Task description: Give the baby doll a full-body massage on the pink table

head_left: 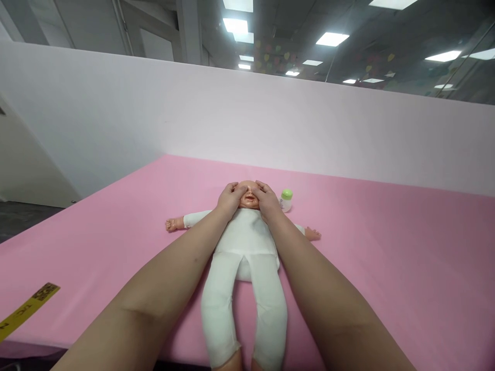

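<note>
The baby doll (247, 232) lies on its back on the pink-covered table (386, 247), its long axis running away from the wearer, head at the far end, feet nearest, arms spread sideways. The left hand (231, 198) and right hand (266, 198) cup the doll's head from either side, thumbs over the upper face, fingers lightly bent. A green-capped bottle (286, 201) stands just right of the doll's head, beside the right hand. Left of the doll, at the near edge, is a yellow printed strip (29, 312).
</note>
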{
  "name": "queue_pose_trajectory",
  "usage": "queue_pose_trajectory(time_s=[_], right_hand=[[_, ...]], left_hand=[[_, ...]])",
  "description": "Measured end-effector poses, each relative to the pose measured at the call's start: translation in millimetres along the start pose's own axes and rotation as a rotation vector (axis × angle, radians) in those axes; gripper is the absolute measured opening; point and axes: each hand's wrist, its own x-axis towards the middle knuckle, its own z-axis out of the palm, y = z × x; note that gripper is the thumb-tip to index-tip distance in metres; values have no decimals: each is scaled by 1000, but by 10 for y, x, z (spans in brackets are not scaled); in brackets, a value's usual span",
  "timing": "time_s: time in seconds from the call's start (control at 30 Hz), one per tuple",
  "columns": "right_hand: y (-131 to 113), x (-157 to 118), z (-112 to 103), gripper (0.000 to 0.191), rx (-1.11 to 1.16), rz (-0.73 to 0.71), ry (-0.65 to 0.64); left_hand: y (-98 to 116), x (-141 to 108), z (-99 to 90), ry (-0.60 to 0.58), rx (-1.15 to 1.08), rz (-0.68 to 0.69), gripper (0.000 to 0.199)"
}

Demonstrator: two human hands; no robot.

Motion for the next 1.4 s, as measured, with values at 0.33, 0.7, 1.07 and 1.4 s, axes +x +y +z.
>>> queue_pose_trajectory(time_s=[0.33,0.7,1.07,1.4], right_hand=[[86,47,-5,47,-24,-47,19],[144,126,-50,44,60,48,44],[84,45,-42,54,11,2,13],[10,54,12,52,-55,38,21]], left_hand=[[23,-6,14,-3,-8,-43,55],[17,4,30,17,-9,-52,47],[23,1,41,10,24,-49,45],[-18,25,47,2,103,-50,53]])
